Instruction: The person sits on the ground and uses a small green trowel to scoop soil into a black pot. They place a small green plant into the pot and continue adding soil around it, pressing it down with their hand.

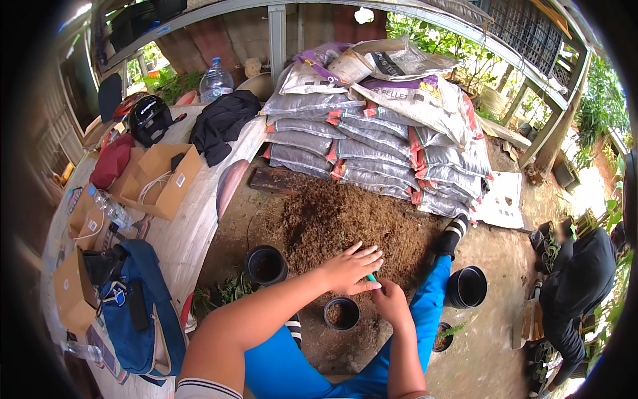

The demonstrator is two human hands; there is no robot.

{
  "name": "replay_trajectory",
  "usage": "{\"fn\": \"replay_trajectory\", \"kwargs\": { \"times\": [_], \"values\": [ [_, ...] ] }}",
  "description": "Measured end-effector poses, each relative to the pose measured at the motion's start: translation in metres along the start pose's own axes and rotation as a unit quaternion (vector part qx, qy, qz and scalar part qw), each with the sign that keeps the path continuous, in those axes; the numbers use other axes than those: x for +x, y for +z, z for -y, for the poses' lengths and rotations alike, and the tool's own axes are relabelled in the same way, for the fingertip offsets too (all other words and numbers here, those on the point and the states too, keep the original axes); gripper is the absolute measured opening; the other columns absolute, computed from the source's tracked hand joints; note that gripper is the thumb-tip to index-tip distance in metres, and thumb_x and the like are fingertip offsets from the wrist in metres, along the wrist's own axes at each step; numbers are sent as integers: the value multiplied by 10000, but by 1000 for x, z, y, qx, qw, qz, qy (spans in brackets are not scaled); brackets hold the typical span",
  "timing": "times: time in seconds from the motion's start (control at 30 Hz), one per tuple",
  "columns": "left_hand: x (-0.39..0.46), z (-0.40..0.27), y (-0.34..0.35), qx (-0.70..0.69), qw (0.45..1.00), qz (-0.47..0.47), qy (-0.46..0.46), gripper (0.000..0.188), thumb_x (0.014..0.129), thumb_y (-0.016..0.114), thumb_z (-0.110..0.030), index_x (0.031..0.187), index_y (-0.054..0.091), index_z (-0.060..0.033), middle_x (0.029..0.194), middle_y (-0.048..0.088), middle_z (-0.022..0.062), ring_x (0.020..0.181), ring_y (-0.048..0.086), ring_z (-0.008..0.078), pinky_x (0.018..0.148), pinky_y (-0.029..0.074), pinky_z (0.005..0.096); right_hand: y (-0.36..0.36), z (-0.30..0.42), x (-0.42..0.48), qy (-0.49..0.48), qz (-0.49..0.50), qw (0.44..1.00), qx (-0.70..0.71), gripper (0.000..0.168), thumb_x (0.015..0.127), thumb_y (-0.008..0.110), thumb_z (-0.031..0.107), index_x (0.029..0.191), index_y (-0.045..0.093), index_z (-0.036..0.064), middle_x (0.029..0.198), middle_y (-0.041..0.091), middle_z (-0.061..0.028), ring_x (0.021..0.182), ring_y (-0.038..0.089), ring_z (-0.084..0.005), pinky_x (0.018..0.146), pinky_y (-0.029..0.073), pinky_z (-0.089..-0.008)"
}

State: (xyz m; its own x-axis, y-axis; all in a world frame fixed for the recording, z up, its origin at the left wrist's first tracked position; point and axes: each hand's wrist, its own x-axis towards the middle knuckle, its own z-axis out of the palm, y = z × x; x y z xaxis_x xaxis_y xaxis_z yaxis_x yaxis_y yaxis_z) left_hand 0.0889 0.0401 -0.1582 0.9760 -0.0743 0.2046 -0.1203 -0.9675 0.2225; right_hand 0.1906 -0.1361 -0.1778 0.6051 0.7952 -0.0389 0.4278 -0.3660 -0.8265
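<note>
A green-handled tool [372, 277] is gripped in my right hand [391, 299], its far end hidden beneath my left hand. My left hand [351, 269] is spread palm down over the near edge of a heap of brown, fibrous potting material [349, 219], with nothing visible in its grasp. Just below the hands stands a small black pot [341, 313] partly filled with the same brown stuff. A larger black pot [266, 266] is left of the heap, and black nested pots [466, 287] stand beyond my right leg.
Stacked grey sacks [374, 149] rise behind the heap. A small potted fern [442, 337] sits by my right leg. At the left, a table [199, 224] bears boxes, bottles, a helmet and a blue backpack [142, 309]. Another person [578, 284] bends over plants at the right.
</note>
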Motion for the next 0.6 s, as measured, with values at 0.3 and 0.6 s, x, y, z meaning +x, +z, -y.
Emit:
{"fn": "replay_trajectory", "kwargs": {
  "times": [0.3,0.6],
  "values": [
    [-6,20,-13,61,997,-22,-50,779,979,309,-627,1471,371,-26,1550,320,179,1472,234,303,1196,103,541,-19,0,-10,48,31,997,-47,335,922,623,282,1040,664,-29,773,669,-206,735,684,-311,685,502,-405],
    [-7,22,-21,26,998,-48,-44,745,989,343,-596,1456,392,-17,1530,346,195,1458,259,321,1194,149,517,-38,0,-16,37,23,998,-34,311,924,622,269,1019,655,-25,767,651,-219,706,653,-304,669,486,-403]
  ]
}}
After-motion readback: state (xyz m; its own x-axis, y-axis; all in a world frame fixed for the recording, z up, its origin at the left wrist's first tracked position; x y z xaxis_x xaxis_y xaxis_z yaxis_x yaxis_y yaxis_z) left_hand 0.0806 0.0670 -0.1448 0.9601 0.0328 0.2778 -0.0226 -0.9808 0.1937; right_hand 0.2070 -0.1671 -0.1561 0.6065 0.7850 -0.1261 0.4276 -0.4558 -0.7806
